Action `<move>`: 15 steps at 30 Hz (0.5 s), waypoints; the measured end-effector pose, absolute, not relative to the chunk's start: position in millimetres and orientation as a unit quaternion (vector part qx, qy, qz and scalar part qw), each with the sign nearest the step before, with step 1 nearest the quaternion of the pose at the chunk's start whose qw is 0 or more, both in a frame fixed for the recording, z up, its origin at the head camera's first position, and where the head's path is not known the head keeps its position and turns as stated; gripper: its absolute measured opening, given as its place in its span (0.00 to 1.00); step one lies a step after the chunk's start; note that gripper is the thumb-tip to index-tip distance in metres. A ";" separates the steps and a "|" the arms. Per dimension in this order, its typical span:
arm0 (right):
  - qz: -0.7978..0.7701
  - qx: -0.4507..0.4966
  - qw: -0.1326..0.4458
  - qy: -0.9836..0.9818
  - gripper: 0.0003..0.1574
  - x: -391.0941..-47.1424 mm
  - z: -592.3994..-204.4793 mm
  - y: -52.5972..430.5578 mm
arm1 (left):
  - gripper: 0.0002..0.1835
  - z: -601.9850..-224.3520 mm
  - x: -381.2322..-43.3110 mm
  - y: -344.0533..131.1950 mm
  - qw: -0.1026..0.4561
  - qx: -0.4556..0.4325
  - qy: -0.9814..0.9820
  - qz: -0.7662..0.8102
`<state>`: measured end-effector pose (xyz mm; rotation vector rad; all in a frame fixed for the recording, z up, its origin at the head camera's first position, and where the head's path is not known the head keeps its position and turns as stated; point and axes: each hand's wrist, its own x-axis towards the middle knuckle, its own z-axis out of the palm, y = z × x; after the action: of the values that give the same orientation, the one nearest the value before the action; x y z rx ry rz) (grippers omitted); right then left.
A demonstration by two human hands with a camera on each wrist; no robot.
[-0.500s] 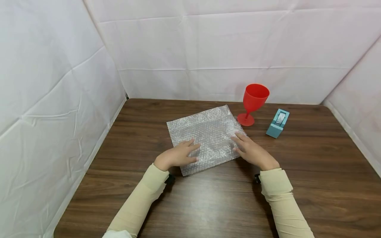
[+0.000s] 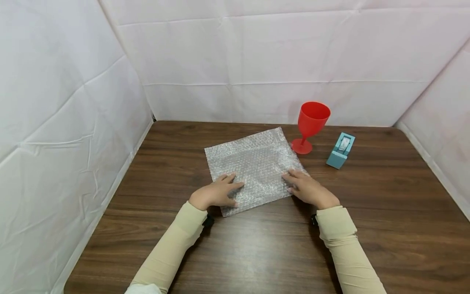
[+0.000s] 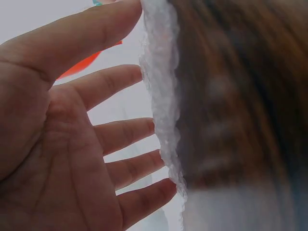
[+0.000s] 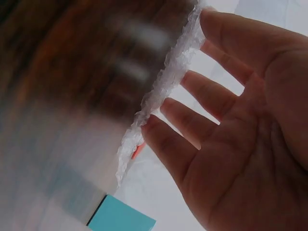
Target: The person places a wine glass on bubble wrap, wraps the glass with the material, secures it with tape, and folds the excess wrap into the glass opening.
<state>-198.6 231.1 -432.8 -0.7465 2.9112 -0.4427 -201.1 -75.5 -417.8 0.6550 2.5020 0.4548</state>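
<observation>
A sheet of bubble wrap [image 2: 257, 163] lies flat and slightly turned on the brown table. My left hand [image 2: 216, 192] rests its fingertips on the sheet's left side, fingers spread and nearly straight. On the opposite side, my right hand [image 2: 310, 191] touches the near right part in the same way. Both wrist views show the fingertips of the left hand [image 3: 72, 130] and right hand [image 4: 231, 115] meeting the edge-on bubble wrap [image 3: 162, 86], with palms off it. Just beyond the sheet's right edge stands a red plastic goblet [image 2: 311, 120], upright.
Right of the goblet sits a teal tape dispenser [image 2: 340, 151], also partly seen in the right wrist view. White cloth walls [image 2: 235, 61] enclose the wooden table [image 2: 249, 253] at the back and sides.
Both hands have lowered a little, bringing their fingertips down onto the bubble wrap. The right hand has shifted slightly left and nearer. The goblet and tape dispenser stay put.
</observation>
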 end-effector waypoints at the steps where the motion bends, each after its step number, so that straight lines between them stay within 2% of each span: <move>1: -0.139 -0.240 0.057 0.959 0.31 -197.9 -432.0 230.0 | 0.38 -417.6 -201.0 -76.1 0.255 0.242 0.921 0.169; 8: -0.112 -0.219 0.072 0.967 0.31 -186.4 -429.9 222.0 | 0.38 -419.4 -203.6 -82.5 0.264 0.253 0.912 0.187; 15: -0.097 -0.217 0.036 0.971 0.27 -169.1 -430.1 212.6 | 0.38 -419.9 -209.2 -89.4 0.282 0.263 0.899 0.209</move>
<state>-169.1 212.6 -430.1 -0.6667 2.9813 -0.2989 -209.2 -89.4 -419.9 0.7032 2.4076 0.5598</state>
